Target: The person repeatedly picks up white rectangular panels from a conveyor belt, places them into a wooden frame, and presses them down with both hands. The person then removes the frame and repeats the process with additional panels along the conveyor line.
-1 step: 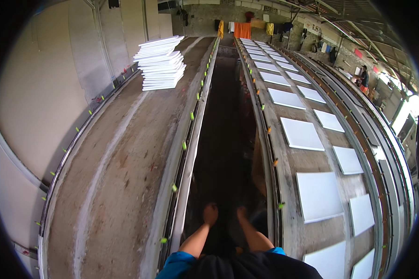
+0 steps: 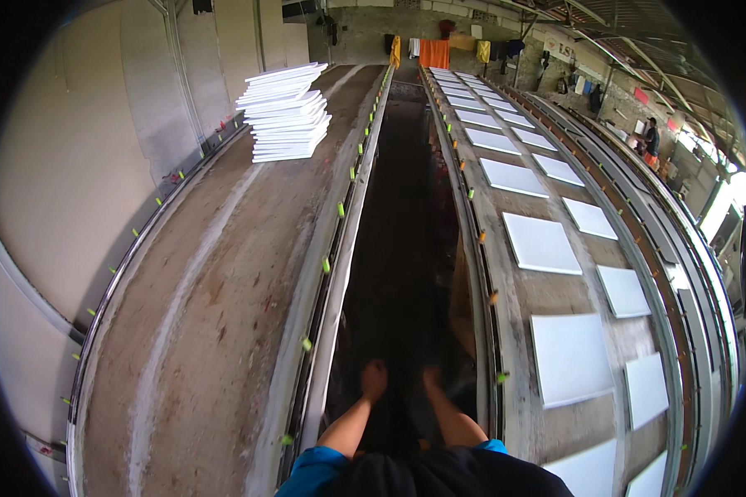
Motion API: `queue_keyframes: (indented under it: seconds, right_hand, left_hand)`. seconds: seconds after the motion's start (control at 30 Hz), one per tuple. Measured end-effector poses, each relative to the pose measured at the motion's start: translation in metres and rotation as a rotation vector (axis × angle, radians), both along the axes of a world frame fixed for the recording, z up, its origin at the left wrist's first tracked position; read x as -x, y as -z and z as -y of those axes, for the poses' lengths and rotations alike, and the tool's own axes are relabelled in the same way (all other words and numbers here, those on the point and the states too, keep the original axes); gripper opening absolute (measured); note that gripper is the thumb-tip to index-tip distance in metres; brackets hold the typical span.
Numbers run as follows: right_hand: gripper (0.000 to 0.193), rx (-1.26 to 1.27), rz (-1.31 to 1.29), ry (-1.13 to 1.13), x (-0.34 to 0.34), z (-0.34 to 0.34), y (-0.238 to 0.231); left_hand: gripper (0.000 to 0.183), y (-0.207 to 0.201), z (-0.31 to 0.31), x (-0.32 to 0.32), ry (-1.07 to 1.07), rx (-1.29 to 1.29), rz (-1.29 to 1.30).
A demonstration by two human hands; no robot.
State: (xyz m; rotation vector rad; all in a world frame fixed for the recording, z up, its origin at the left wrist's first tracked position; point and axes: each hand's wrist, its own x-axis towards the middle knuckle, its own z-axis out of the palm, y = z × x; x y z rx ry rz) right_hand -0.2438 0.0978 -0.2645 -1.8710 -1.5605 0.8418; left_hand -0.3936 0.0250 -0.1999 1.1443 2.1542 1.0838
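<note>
In the dark aisle between two long tables, my left hand [image 2: 374,379] hangs low with nothing visible in it. Level with it, a short gap away, is my right hand [image 2: 430,378]. Shadow and blur hide the fingers of both. Neither hand touches a table. White flat rectangular panels [image 2: 572,358] lie spaced out in two rows along the right table [image 2: 518,389], larger ones in the row nearer the aisle. On the far part of the left table [image 2: 215,306] stands a tall, uneven stack of white panels [image 2: 286,116].
Small green pegs [image 2: 326,265] line the left table's edge, and orange and green pegs [image 2: 493,297] the right table's. Beyond the right table run more long rails. Cloths, one orange [image 2: 433,54], hang at the far wall. A person [image 2: 651,141] stands far right.
The panels and pegs of the right table sit slightly lower and farther right in the picture. My hands keep nearly the same place, and the stack looks unchanged.
</note>
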Motion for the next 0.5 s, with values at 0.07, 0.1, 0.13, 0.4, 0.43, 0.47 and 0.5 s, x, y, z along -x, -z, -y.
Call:
queue_keyframes:
  seconds: [0.07, 0.1, 0.13, 0.4, 0.43, 0.47, 0.5]
  right_hand:
    - [0.019, 0.066, -0.181, 0.086, 0.017, -0.073, -0.003]
    - [0.019, 0.111, -0.304, 0.137, 0.030, -0.100, -0.004]
    - [0.019, 0.186, -0.499, 0.211, 0.042, -0.126, -0.007]
    - [0.020, 0.354, -1.271, 0.323, 0.128, -0.353, -0.099]
    - [0.021, 0.286, -1.298, 0.261, 0.141, -0.378, -0.125]
    - [0.022, 0.223, -1.328, 0.190, 0.158, -0.402, -0.154]
    - [0.022, 0.151, -1.346, 0.076, 0.173, -0.428, -0.182]
  left_hand:
    - [0.022, 0.002, -0.065, 0.026, 0.019, 0.018, -0.060]
    - [0.021, 0.000, -0.099, 0.040, 0.026, 0.026, -0.096]
    - [0.021, 0.000, -0.129, 0.054, 0.061, -0.039, -0.145]
    - [0.022, -0.167, -0.362, 0.093, 0.247, -0.501, 0.203]
    - [0.022, -0.208, -0.389, 0.102, 0.278, -0.569, 0.281]
    - [0.024, -0.250, -0.408, 0.117, 0.307, -0.616, 0.326]
    - [0.025, -0.292, -0.423, 0.135, 0.340, -0.666, 0.371]
